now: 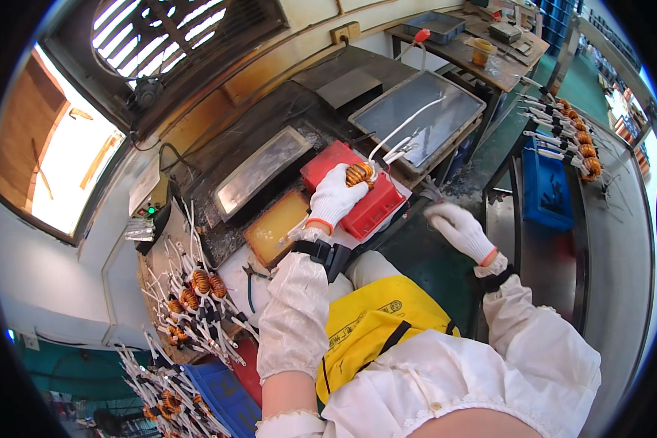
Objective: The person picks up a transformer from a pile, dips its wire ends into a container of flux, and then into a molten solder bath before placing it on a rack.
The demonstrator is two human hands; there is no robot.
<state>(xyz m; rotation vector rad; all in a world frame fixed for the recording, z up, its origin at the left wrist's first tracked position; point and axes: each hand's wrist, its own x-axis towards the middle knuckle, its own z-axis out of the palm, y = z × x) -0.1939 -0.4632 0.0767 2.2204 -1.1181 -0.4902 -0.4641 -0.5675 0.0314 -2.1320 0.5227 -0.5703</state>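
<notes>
My left hand (331, 198), in a white knit glove, grips a copper-wound ring coil (358, 174) over a red plastic box (372, 216). White leads (400, 136) reach up from the coil, away from me. To the right of the box is my right hand (460, 228), also gloved, with its fingers curled together. A greyish, blurred bristly thing (432, 192) shows at its fingertips; its kind is unclear.
Left of the box lie a bright rectangular metal pan (263, 174) and a yellowish tray (276, 228). Several coils (200, 283) are heaped at the left by pliers (250, 286). A grey tray (417, 117) sits behind. Rightward, a blue bin (547, 182) adjoins a row of coils (584, 139).
</notes>
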